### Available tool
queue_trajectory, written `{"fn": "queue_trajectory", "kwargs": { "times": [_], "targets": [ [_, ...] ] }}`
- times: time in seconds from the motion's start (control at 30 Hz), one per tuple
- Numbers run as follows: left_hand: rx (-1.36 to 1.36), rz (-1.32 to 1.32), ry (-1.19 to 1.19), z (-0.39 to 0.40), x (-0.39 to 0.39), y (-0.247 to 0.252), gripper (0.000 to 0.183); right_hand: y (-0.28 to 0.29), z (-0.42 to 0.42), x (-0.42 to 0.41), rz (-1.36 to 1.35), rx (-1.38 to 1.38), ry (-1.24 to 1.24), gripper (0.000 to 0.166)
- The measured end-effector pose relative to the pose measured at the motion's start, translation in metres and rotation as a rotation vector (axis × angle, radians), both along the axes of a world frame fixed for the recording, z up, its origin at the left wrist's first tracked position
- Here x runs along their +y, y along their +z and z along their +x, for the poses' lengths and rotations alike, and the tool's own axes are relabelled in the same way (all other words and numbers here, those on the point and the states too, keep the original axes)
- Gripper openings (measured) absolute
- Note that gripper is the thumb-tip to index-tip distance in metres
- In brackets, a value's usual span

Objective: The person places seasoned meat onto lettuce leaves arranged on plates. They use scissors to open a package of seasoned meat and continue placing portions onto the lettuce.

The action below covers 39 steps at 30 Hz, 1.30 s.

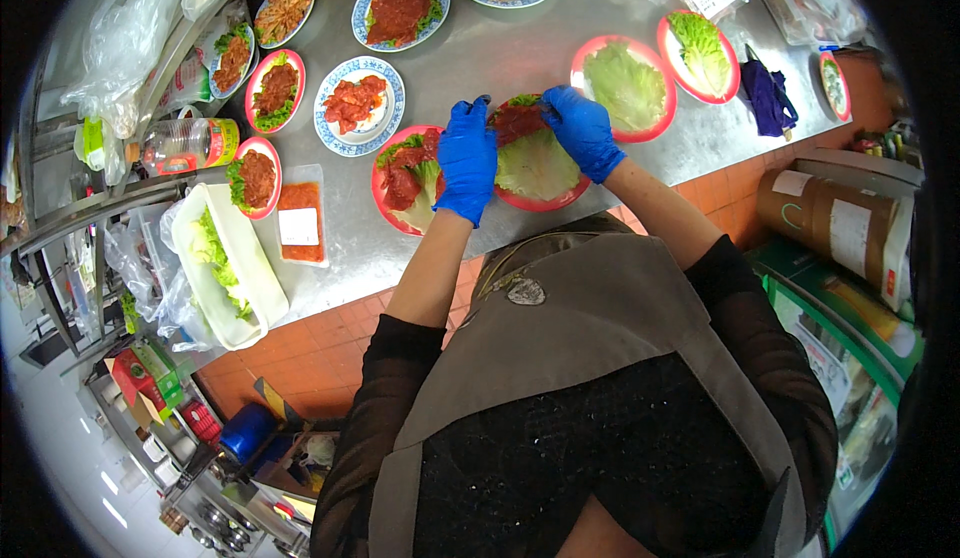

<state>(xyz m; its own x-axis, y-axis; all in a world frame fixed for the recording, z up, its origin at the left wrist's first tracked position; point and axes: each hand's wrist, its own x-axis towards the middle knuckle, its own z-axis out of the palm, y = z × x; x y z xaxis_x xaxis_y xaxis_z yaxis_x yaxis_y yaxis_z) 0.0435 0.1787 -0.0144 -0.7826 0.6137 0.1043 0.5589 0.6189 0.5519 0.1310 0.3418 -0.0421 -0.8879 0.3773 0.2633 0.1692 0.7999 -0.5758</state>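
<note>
My left hand point(466, 164) and my right hand point(583, 131) wear blue gloves. Between them, their fingertips pinch opposite ends of a red marinated meat slice point(517, 124). It lies over a lettuce leaf point(536, 168) on a red-rimmed plate point(541, 204). Just left, partly hidden by my left hand, another red-rimmed plate point(381, 209) bears folded meat point(401, 183) on lettuce. Beyond it, a blue-patterned plate point(328, 124) carries loose meat pieces point(352, 104). Right of my right hand, a third red-rimmed plate point(664, 122) holds only a lettuce leaf point(624, 85).
Several filled plates line the steel table's far and left sides. A white bin point(271, 299) of lettuce stands at the left edge, near a labelled plastic tray point(301, 196) and a large bottle point(176, 145). A purple cloth bundle point(766, 96) lies right, near a lettuce plate point(727, 86).
</note>
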Motion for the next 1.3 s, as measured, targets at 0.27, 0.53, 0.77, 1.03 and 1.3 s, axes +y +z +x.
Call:
{"fn": "queue_trajectory", "kwargs": {
  "times": [0.27, 0.53, 0.77, 1.03, 1.3],
  "targets": [
    [0.161, 0.102, -0.259, 0.032, 0.02, -0.008, 0.033, -0.005, 0.0, 0.002, 0.059, 0.026, 0.007, 0.015],
    [0.068, -0.103, -0.255, 0.027, 0.033, -0.027, 0.035, 0.004, 0.014, 0.01, -0.051, 0.002, -0.03, 0.016],
    [0.174, -0.207, -0.259, 0.035, 0.035, -0.02, 0.04, 0.015, 0.028, 0.016, -0.114, -0.026, -0.073, 0.016],
    [0.19, -0.139, -0.246, 0.038, 0.03, -0.023, 0.043, 0.04, 0.042, 0.014, -0.276, -0.029, -0.071, 0.02],
    [0.064, -0.169, -0.3, 0.041, 0.021, -0.007, 0.035, -0.001, 0.019, 0.0, -0.519, 0.009, 0.067, 0.024]
  ]
}}
